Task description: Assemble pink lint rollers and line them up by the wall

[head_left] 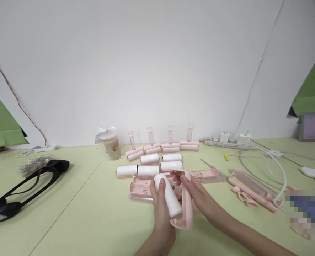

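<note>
My left hand is wrapped around a white lint roller refill, held tilted above the table. In my right hand is a pink lint roller frame, its end tabs turned toward the refill. The two parts are side by side and overlap in view; whether they touch I cannot tell. Just behind my hands lie several more white refills. A pink frame piece rests left of my hands, and another pink piece lies to their right, partly hidden.
Several assembled pink lint rollers stand against the wall. A bagged cup and black headgear are on the left. Loose pink parts, a power strip and white cables occupy the right.
</note>
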Action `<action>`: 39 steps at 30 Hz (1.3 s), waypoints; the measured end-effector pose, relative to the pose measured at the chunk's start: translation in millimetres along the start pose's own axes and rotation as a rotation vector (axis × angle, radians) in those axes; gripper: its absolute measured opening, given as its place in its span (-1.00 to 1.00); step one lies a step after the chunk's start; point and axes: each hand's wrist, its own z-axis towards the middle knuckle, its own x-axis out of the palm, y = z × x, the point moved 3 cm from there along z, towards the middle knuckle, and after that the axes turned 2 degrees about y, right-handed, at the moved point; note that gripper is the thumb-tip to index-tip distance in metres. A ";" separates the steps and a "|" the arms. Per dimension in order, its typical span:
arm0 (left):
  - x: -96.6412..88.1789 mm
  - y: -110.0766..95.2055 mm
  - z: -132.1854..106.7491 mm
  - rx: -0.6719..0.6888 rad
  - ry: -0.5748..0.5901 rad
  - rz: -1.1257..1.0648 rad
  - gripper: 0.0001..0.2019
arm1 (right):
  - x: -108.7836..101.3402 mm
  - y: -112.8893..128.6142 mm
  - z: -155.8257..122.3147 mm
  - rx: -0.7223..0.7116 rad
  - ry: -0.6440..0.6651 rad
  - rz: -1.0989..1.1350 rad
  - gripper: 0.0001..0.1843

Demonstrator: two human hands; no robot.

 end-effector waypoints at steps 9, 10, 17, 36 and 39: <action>5.4 15.6 -13.0 -0.052 0.148 0.031 -0.39 | -9.1 -9.3 -1.0 -0.209 -0.113 -0.339 -0.68; 5.4 16.3 -13.8 -0.036 0.157 0.048 -0.39 | -8.5 -8.5 -1.9 -0.254 -0.127 -0.390 -0.70; 14.4 2.6 -18.6 0.028 0.385 0.262 -0.10 | -21.9 2.3 -4.3 -0.442 -0.100 -0.571 -0.76; 12.5 4.5 -38.2 -0.210 0.888 1.388 -0.41 | -55.4 -8.4 -66.3 -0.126 0.341 -1.359 -0.67; 10.9 5.3 -38.0 -0.201 0.883 1.427 -0.34 | -56.4 -8.6 -70.0 -0.143 0.327 -1.375 -0.69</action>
